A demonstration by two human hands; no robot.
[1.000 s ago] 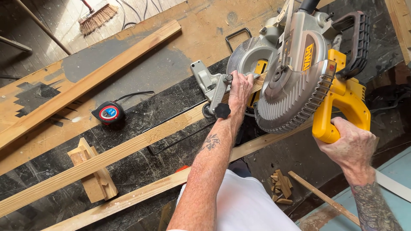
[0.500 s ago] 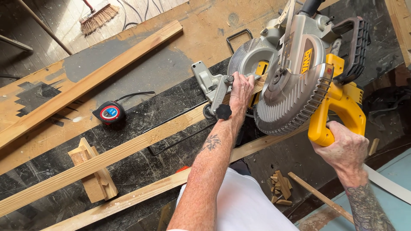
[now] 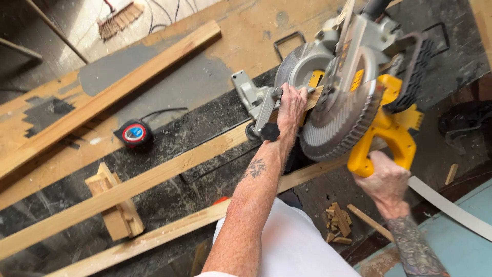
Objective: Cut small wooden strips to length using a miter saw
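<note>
Wood is all over the floor I see. Far left, a wide plank (image 3: 110,97) lies slanted, with a broom (image 3: 120,19) up above it. Next comes a red and black tape measure (image 3: 134,134) on the dark floor, apart from the boards. Below it a small wooden block (image 3: 115,208) sits under a long board (image 3: 128,187) that runs up to the saw. Another thin strip (image 3: 154,238) lies just below that.

In the middle, my left hand (image 3: 291,107) lies flat on the long board, fingers spread a little and pressing it down beside the grey saw base (image 3: 256,100). My own arm hides part of the board there.

Then comes the yellow and grey chop saw (image 3: 353,97), its round blade guard tipped low over the board. I think the blade is close to the wood, but the guard blocks my view.

My right hand (image 3: 385,184) is wrapped tight round the yellow handle (image 3: 382,143). Small wood scraps (image 3: 338,223) lie on the floor under it.
</note>
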